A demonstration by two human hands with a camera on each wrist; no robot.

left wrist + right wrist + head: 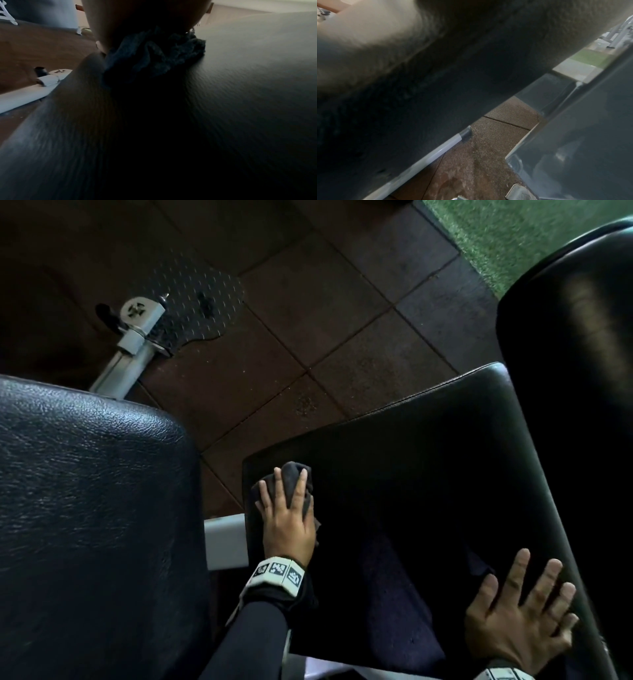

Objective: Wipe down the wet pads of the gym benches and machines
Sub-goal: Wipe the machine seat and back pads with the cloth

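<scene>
A black vinyl seat pad (411,474) fills the middle of the head view. My left hand (284,508) presses a bunched dark cloth (291,477) onto the pad near its far left corner, fingers spread fairly straight over the wad. In the left wrist view the cloth (154,54) sits crumpled under the palm on the pad (240,94). My right hand (520,611) lies flat with fingers splayed on the pad's near right edge and holds nothing. The right wrist view is blurred and shows the pad's side (436,81) above the floor.
A large black leather pad (85,491) stands close on the left, another black pad (575,337) at the upper right. A grey frame tube (126,350) with a studded foot plate (198,299) lies on the brown rubber floor tiles (325,320). Green turf (513,234) is beyond.
</scene>
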